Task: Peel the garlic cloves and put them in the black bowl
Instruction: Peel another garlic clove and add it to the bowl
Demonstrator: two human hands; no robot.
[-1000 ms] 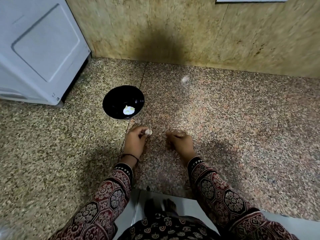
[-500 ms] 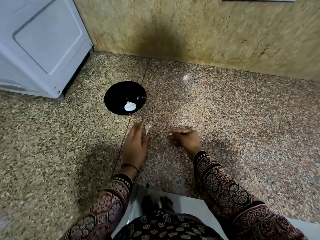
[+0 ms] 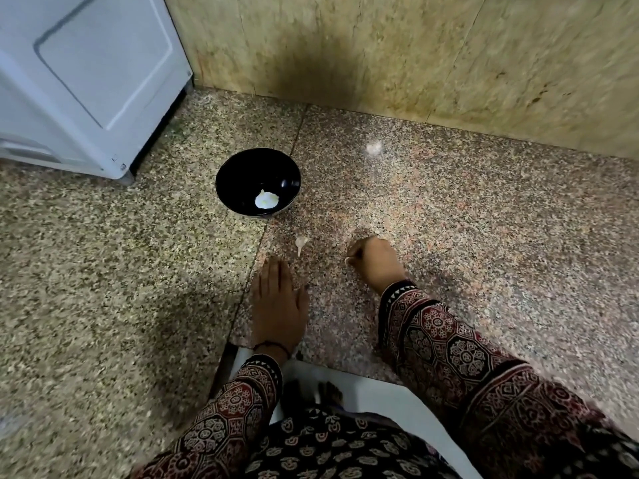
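The small pale unpeeled garlic clove (image 3: 300, 242) lies free on the speckled granite surface (image 3: 449, 236) near the round black bowl (image 3: 238, 171), dropped by our left grip (image 3: 278, 299), now spread flat, so peeling waits; what our curled right grip (image 3: 375, 259) holds we cannot tell

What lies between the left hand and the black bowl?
A garlic clove lies on the counter, touching neither left hand nor bowl, as the head view shows.

Shiny black bowl (image 3: 242, 171) sits upright on the speckled stone (image 3: 103, 271), one peeled white clove (image 3: 266, 200) lying in its bottom. An unpeeled clove (image 3: 301, 243) lies on the stone near the bowl, not touching, skinny tail pointing away from it.
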